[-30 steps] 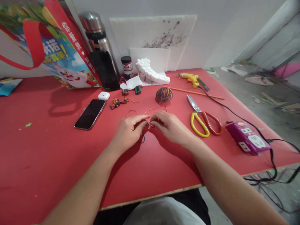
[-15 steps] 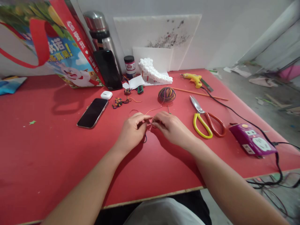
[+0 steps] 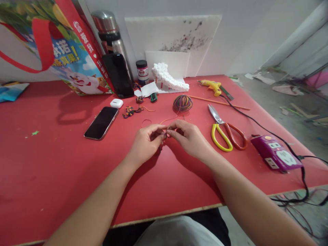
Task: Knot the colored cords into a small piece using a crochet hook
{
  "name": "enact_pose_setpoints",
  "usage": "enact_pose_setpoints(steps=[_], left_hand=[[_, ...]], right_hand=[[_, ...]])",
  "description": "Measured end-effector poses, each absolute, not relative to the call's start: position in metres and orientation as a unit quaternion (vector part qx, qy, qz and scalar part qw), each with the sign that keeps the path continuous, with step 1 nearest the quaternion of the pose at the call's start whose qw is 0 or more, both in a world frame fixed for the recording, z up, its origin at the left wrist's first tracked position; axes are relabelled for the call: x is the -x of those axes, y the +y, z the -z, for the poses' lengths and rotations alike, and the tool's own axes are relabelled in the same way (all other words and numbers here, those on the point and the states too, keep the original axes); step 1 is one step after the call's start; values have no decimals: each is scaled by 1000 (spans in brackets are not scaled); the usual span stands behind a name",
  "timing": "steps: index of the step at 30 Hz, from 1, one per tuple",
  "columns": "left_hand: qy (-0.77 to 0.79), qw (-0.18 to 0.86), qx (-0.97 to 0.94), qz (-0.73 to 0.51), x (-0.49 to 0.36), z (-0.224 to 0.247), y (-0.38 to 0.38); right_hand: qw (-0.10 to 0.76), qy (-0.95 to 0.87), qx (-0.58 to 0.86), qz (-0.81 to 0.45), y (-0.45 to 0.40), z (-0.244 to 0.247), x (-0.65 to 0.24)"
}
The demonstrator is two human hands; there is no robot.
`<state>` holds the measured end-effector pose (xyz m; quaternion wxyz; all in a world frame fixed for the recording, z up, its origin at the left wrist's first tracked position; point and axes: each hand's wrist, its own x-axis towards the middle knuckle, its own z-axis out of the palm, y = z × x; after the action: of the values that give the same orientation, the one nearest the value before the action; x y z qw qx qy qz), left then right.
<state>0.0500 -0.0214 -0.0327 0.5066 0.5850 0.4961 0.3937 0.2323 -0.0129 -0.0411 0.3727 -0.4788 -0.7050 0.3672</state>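
Note:
Just above the red table, my left hand (image 3: pixel 146 141) and my right hand (image 3: pixel 186 136) meet fingertip to fingertip. Both are closed in a pinch on a thin dark yarn (image 3: pixel 166 134), which makes a small loop between them. Part of the yarn is hidden under my left fingers. Beyond my hands lies a ball of multicoloured yarn (image 3: pixel 182 103), with an orange strand trailing from it toward my fingers. Left of the ball is a small knotted piece (image 3: pixel 129 111) in orange and dark yarn, with loose ends.
Scissors (image 3: pixel 222 131) and a purple power socket (image 3: pixel 276 152) lie to the right. A yellow glue gun (image 3: pixel 212 86) and thin stick (image 3: pixel 220 103) are behind. On the left are a phone (image 3: pixel 101 123), an earbud case (image 3: pixel 116 103) and a gift bag (image 3: pixel 79 68). A white model (image 3: pixel 167 78) stands at the back.
My right hand has risen slightly and its fingers have shifted on the yarn. The dark loop that hung below my left fingers now shows less.

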Motion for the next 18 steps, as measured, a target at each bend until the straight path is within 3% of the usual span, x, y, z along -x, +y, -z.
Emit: enact_pose_setpoints(steps=[6,9,18], left_hand=[[469,605,-494,-412,-49,28,-20],[466,630,-471,-406,-49,28,-20],[498,598,-482,-404,-54,27,-21]], right_hand=[[421,-576,467,-522,-11,38,-231],[452,-534,472,-537,-11,38,-228],[478,-492,460,-564,-14,36,-223]])
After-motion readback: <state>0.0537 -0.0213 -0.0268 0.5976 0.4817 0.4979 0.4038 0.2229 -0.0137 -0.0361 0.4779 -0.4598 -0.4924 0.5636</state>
